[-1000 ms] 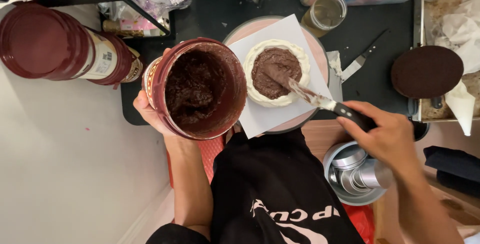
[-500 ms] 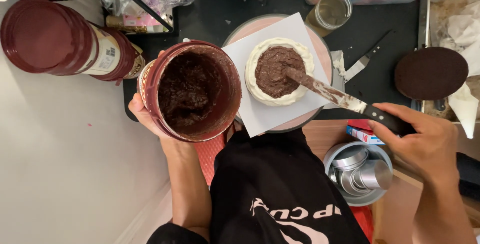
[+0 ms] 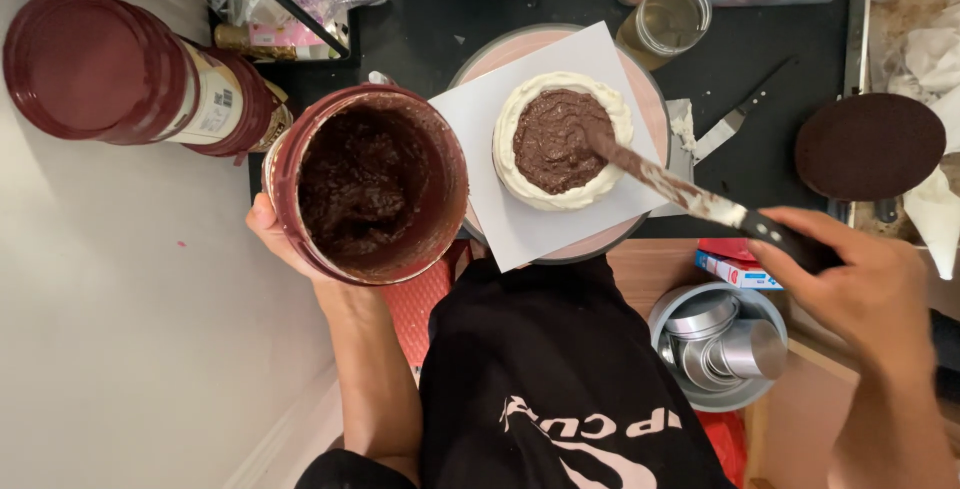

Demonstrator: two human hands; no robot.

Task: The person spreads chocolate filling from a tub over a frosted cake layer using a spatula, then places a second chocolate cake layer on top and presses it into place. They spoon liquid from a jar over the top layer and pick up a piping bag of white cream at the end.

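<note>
Right hand (image 3: 868, 289) wrapped tight around the black handle of a spatula knife (image 3: 680, 189), grip fully closed on it. Blade smeared with cream and chocolate, slanting up and left, tip sunk in the chocolate filling (image 3: 553, 139) on top of a small round cake (image 3: 565, 141). Filling ringed by a raised border of white cream. Cake sitting on a white paper square (image 3: 530, 229), laid on a round pink turntable (image 3: 620, 239), on a black table (image 3: 780, 59).

Left hand (image 3: 275, 244) cupped around the outside of an open dark red tub (image 3: 368, 184), fingers curled against its wall, grip closed on it; tub tilted toward the camera, inside coated with dark chocolate spread. Tub rim just beside the paper's left corner.

Farther out: 1 closed jar with a dark red lid (image 3: 120, 74) lying on its side at upper left. A glass jar (image 3: 668, 21) beyond the turntable. A second knife (image 3: 740, 119) on the table right of the cake, near a dark chocolate cake layer (image 3: 868, 146). Below the right hand, a round tin holding metal cutters (image 3: 715, 344), beside a red and blue box (image 3: 735, 264). Black shirt (image 3: 560, 379) filling the bottom centre.
</note>
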